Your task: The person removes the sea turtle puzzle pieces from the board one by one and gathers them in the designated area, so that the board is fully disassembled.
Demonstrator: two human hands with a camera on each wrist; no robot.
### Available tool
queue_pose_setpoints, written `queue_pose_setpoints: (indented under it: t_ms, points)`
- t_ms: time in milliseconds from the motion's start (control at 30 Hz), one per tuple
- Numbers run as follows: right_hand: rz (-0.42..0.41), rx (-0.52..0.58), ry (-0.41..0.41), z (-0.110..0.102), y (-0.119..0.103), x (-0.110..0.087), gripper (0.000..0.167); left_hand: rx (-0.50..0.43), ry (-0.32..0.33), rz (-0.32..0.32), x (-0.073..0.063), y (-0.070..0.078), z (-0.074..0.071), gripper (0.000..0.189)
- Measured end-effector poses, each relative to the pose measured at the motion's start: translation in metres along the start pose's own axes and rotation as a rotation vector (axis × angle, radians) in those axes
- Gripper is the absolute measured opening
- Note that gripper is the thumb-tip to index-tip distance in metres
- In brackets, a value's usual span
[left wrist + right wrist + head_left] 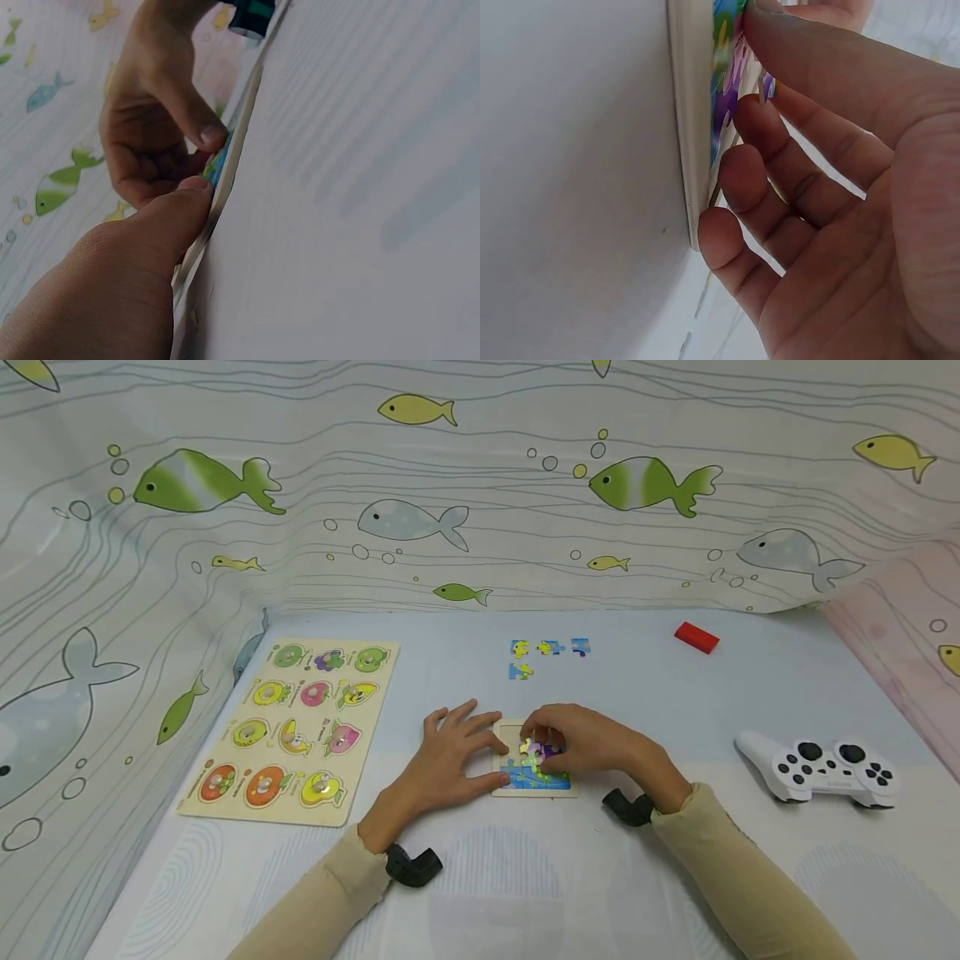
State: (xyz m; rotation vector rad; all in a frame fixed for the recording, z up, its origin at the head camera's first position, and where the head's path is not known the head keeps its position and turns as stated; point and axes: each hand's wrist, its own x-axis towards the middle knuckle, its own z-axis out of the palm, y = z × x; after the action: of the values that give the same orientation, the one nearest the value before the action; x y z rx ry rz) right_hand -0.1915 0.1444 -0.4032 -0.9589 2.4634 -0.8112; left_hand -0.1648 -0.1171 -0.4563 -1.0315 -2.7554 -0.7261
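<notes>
A small jigsaw puzzle in a wooden frame point(536, 792) lies on the table, partly filled with blue, green, pink and purple pieces. Over its right part, my right hand point(588, 739) has bent fingers and holds a small puzzle piece point(767, 87), which stands tilted off the board in the right wrist view. The fingers hide much of that piece. My left hand point(455, 752) spreads its fingers at the frame's left side, thumb and index finger touching the edge. Beyond the frame lie several loose jigsaw pieces point(521, 672).
On the left lies a wooden fruit board point(285, 760) with knobbed pieces. A white game controller point(821, 770) sits at the right, and a red block point(697, 637) at the back right. A patterned fish curtain point(525, 527) rises behind the table.
</notes>
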Motion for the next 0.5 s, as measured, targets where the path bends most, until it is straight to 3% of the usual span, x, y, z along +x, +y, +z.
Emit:
queue_pose_setpoints:
  t_ms: [500]
  points:
    - [-0.062, -0.02, 0.0, -0.001, 0.0036, 0.0002, 0.033, -0.002, 0.0, -0.003, -0.0002, -0.0001, 0.0001, 0.029]
